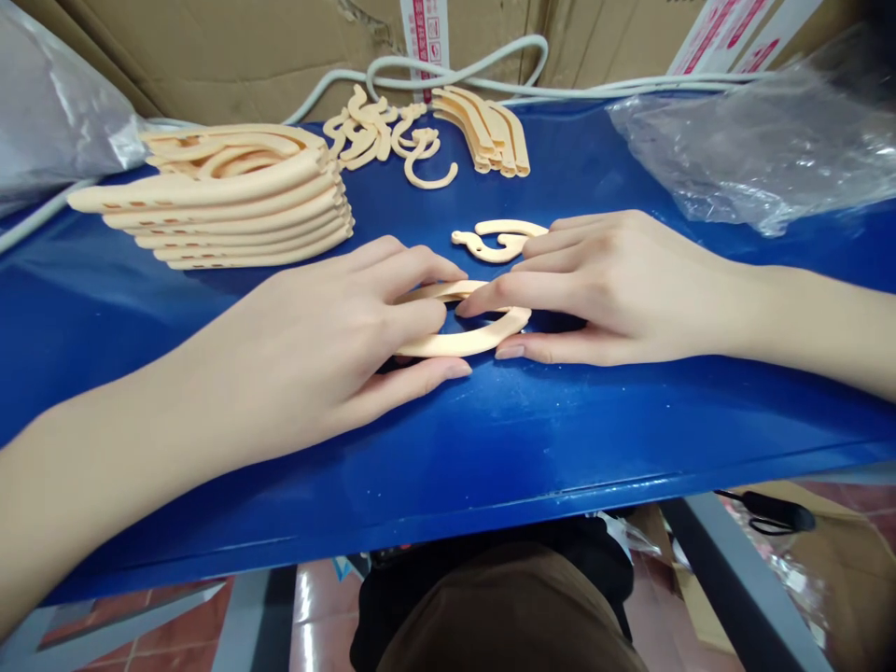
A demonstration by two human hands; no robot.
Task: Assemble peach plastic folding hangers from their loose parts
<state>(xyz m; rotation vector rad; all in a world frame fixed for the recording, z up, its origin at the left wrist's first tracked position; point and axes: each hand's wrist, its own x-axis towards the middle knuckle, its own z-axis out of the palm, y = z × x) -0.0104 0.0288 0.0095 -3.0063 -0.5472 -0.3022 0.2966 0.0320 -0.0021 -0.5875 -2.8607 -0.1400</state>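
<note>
My left hand is closed on the left part of a cream curved plastic hanger piece, thumb in front and fingers over the top. My right hand pinches the right end of the same piece between thumb and index finger. Its lower edge bows toward me, low over the table. Just beyond my right fingers lie a cream hook and a short curved arm, partly hidden by that hand. The far sides of the held piece are covered by my fingers.
A tall stack of cream hanger parts stands at the back left of the blue table. Behind lie loose hooks and a bundle of curved arms. Clear plastic film, a white cable and cardboard boxes line the back.
</note>
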